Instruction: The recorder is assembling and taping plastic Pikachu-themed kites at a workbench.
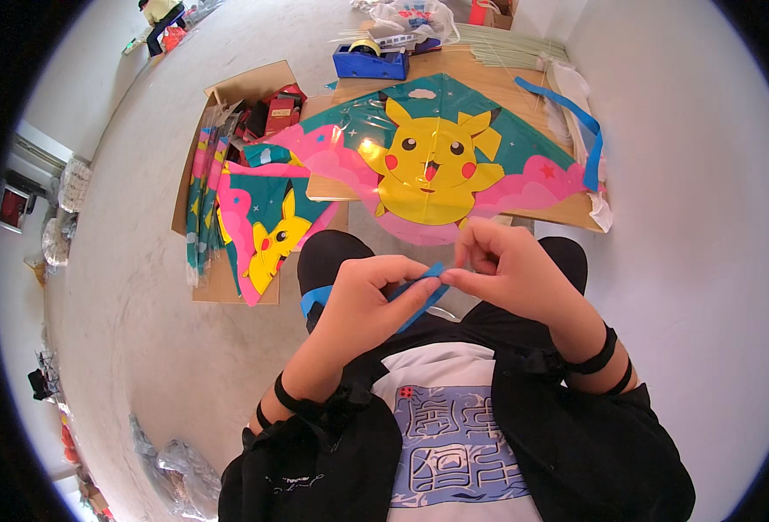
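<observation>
Low in the frame's centre, left hand [369, 296] and right hand [508, 270] pinch a blue strip [419, 296], fingers closed. Uneven pulling could probably tear it.

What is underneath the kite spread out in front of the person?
The kite lies on a low wooden table, whose top shows at the right and far edges. The kite's lower tip overhangs the near edge. Anything on the table beneath the kite is hidden.

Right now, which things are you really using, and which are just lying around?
In use:
left hand and right hand, both pinching the blue strip
kite on the table

Lying about:
blue tape dispenser
stack of kites on cardboard
plastic bag
thin sticks
</observation>
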`<move>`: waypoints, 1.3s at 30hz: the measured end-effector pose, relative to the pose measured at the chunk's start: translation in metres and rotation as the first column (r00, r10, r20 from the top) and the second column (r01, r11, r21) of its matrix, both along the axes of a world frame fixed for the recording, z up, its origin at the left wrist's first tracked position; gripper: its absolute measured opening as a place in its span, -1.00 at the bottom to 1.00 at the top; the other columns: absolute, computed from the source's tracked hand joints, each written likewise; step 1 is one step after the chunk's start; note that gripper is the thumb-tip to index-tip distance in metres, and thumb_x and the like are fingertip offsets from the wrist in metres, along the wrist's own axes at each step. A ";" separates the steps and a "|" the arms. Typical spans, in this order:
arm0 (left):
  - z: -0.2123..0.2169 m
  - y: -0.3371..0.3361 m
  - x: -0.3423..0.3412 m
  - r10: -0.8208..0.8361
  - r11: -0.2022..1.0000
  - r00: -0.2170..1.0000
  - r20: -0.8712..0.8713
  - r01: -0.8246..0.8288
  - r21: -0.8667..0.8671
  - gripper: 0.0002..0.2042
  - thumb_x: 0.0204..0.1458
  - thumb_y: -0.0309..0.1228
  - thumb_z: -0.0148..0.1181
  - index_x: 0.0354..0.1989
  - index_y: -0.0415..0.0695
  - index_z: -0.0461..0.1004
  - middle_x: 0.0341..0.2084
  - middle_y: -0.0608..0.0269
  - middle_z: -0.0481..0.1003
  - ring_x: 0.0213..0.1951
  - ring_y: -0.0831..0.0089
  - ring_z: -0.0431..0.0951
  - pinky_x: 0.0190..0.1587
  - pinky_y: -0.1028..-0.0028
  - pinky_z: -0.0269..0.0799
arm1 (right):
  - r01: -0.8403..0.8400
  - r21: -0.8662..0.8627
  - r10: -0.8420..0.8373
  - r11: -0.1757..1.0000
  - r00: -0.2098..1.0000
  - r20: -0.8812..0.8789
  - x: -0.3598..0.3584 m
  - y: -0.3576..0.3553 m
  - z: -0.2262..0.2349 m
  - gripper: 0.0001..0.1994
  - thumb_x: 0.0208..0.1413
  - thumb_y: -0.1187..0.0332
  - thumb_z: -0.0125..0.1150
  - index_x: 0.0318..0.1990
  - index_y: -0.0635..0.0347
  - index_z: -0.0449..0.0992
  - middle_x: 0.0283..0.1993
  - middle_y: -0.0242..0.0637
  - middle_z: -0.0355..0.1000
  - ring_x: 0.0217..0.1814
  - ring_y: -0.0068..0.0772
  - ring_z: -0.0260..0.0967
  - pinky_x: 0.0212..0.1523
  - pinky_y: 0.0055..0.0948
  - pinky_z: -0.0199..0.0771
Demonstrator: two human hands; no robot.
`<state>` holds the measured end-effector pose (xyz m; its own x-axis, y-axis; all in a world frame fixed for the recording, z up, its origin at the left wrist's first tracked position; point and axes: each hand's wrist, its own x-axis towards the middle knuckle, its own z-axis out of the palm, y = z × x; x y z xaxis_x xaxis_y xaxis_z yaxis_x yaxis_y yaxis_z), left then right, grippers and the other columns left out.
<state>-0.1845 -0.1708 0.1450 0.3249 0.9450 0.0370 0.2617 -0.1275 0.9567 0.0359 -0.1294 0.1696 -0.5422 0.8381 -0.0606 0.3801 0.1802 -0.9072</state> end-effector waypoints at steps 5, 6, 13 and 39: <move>-0.001 -0.002 0.003 0.059 0.997 0.998 0.017 -0.059 -0.039 -0.86 0.04 -0.45 0.30 -0.31 -0.29 0.59 -0.58 0.34 0.51 -0.55 0.73 0.35 -0.52 0.65 0.22 | 0.082 0.073 -0.078 0.994 0.995 -0.056 0.001 -0.002 -0.012 -0.81 0.15 0.24 0.27 -0.31 0.16 0.50 -0.63 -0.50 0.14 -0.59 -0.70 0.03 -0.56 -0.57 0.04; -0.003 -0.001 0.003 0.074 0.997 0.997 0.011 -0.074 -0.012 -0.87 0.06 -0.47 0.28 -0.31 -0.31 0.58 -0.57 0.38 0.50 -0.53 0.75 0.36 -0.50 0.66 0.24 | 0.105 0.019 -0.101 0.994 0.985 -0.140 0.002 -0.003 -0.014 -0.79 0.20 0.21 0.19 -0.20 0.16 0.51 -0.59 -0.48 0.18 -0.59 -0.70 0.06 -0.55 -0.59 0.08; -0.033 0.011 0.014 0.256 0.951 0.874 0.413 -0.150 -0.270 -0.80 0.17 -0.45 0.16 -0.13 -0.33 0.58 -0.40 0.37 0.57 -0.41 0.72 0.48 -0.39 0.67 0.38 | 0.051 -0.445 -0.281 0.894 0.838 -0.468 0.008 -0.008 -0.042 -0.62 0.31 0.21 0.07 0.17 0.21 0.36 -0.48 -0.51 0.28 -0.43 -0.77 0.20 -0.39 -0.72 0.23; -0.088 0.029 0.015 -0.416 0.860 0.803 -0.427 0.500 0.101 -0.80 0.10 -0.37 0.21 -0.16 -0.17 0.58 -0.31 0.03 0.57 -0.24 0.09 0.56 -0.13 0.24 0.45 | 0.683 -0.308 -0.618 0.663 0.266 -0.740 0.148 0.026 -0.037 -0.93 0.24 0.45 0.15 -0.16 0.10 0.49 -0.23 -0.43 0.49 -0.27 -0.59 0.39 -0.24 -0.54 0.42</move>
